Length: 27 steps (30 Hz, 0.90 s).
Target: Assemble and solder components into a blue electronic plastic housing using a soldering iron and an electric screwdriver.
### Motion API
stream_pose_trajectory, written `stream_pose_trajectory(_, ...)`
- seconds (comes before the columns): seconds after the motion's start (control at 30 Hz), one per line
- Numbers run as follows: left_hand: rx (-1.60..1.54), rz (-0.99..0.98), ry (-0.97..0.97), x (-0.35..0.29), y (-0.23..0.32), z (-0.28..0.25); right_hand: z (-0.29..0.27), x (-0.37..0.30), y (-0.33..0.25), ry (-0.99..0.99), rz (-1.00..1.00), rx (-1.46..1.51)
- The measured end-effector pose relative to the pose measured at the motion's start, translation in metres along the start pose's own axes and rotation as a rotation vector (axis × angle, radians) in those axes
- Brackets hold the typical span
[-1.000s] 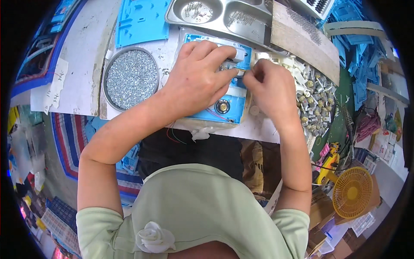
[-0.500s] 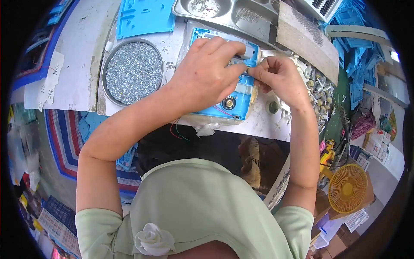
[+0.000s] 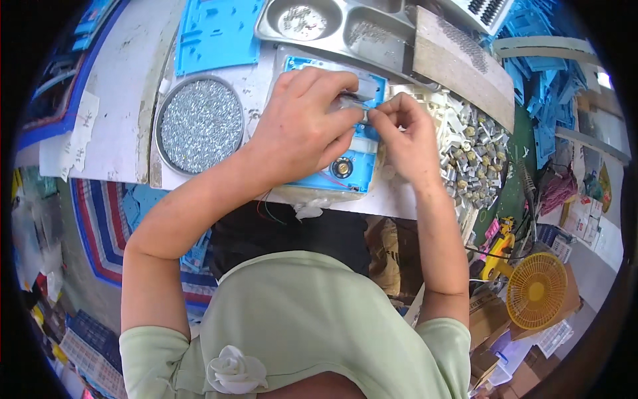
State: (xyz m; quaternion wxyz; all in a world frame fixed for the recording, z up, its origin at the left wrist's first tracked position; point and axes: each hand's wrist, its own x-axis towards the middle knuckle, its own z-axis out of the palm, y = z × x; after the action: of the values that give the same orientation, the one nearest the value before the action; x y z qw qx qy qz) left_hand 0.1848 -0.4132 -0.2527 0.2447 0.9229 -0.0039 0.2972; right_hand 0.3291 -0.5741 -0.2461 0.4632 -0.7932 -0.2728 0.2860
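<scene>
A blue plastic casing [image 3: 361, 178] lies on the bench before me, with a small round speaker [image 3: 342, 167] near its lower edge and thin wires beside it. My left hand [image 3: 309, 123] reaches over the casing and covers much of it, thumb and forefinger bent together at its right side. Against those fingertips, my right hand [image 3: 409, 136] pinches from the right. Whatever small piece sits between the fingers is too hidden to name. A pale grey block [image 3: 353, 86] shows in the upper part of the casing, just past my left fingers.
Left of the casing stands a round metal bowl [image 3: 203, 123] of small screws. Behind are a blue panel [image 3: 218, 36] and a metal compartment tray [image 3: 335, 46] with small parts. To the right are small motors [image 3: 475, 159], white plastic pieces [image 3: 446, 113] and a board [image 3: 465, 66].
The bench scene has shifted slightly left in view. My right hand has come a little left and nearer, its fingertips still meeting the left hand's over the casing.
</scene>
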Motion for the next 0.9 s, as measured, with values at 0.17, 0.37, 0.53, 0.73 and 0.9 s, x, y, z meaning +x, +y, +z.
stream_pose_trajectory(0.17, 0.115, -0.018, -0.149, 0.014, 0.011, -0.002, 0.006, -0.006, 0.003, 0.097, 0.029, -0.006)
stream_pose_trajectory(0.37, 0.207, -0.038, -0.229, 0.011, 0.013, -0.005, -0.080, 0.015, -0.052, 0.183, -0.213, -0.246)
stream_pose_trajectory(0.53, 0.070, -0.005, -0.204, 0.017, 0.012, 0.002, -0.283, 0.105, -0.017, 0.612, -0.201, -0.513)
stream_pose_trajectory(0.73, 0.080, -0.035, -0.051, 0.006, 0.007, -0.011, -0.136, 0.046, -0.075, 0.145, -0.340, -0.201)
stream_pose_trajectory(0.9, 0.067, -0.056, -0.030, 0.002, 0.005, -0.009, -0.055, 0.013, -0.054, -0.199, -0.284, -0.371)
